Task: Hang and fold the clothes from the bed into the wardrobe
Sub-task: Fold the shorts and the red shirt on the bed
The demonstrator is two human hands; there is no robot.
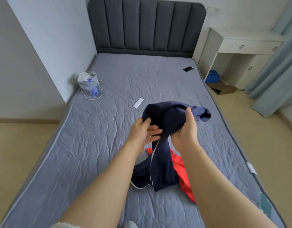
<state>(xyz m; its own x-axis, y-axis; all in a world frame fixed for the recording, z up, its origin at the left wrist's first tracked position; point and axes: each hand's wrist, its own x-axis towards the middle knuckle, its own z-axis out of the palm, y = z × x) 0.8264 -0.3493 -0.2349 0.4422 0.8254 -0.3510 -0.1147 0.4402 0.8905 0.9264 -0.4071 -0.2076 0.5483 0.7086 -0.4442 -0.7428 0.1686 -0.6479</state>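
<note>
A dark navy garment [166, 119] with a thin white stripe is bunched between both hands above the grey quilted bed [95, 145]. Its lower part hangs down and lies crumpled on the mattress. My left hand [144, 130] holds the left side of the bundle, thumb on top and fingers under the cloth. My right hand [186, 129] grips the right side, thumb up along the fabric. A red garment [183, 171] lies on the bed under the navy one, partly hidden by it and by my right forearm.
A grey pouch with a water bottle [92, 88] and a cord sits at the bed's left edge. A white flat remote [138, 103] and a black phone [188, 68] lie on the mattress. A white desk [247, 45], blue box and curtain stand right.
</note>
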